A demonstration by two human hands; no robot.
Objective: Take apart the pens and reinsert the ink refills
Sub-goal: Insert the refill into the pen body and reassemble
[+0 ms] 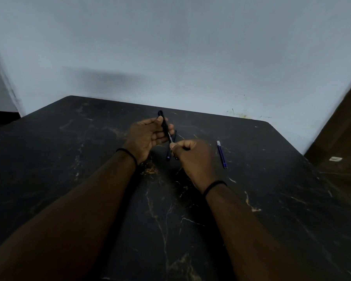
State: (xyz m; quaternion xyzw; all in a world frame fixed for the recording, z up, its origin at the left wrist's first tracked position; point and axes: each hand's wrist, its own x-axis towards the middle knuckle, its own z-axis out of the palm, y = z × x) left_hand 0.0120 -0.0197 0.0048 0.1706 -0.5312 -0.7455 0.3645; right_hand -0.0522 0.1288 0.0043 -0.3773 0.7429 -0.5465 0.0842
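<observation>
Head view looks down on a black, marble-patterned tabletop with pale gold veins [190,220], its far edge rounded at the corners and set against a plain, pale grey-blue wall [170,47]. The wall carries a few small dark and yellowish marks just above the table's far right edge. A brown wooden surface [344,128] rises at the right, and a darker strip of floor shows at the far left. The light is dim.

Both bare forearms reach in from the bottom of the frame, each with a thin black band at the wrist [128,154]. The left hand [148,136] is held palm up and half open above the table's middle, its thumb pressed on the upper part of a slim black pen barrel with white lettering [165,126], while the fingers curl loosely under it. The barrel slants from the upper left down to the right. The right hand [195,157] is turned knuckles up, fingers curled in, with thumb and forefinger pinched tight on the barrel's lower end. So both hands grip the same pen, which is lifted clear of the table.

Below the hands, partly hidden, another dark pen piece with a blue tip [168,156] lies on the table; its exact form cannot be told. To the right, well apart from the hands, a blue pen with a white end [221,154] lies flat on the tabletop.
</observation>
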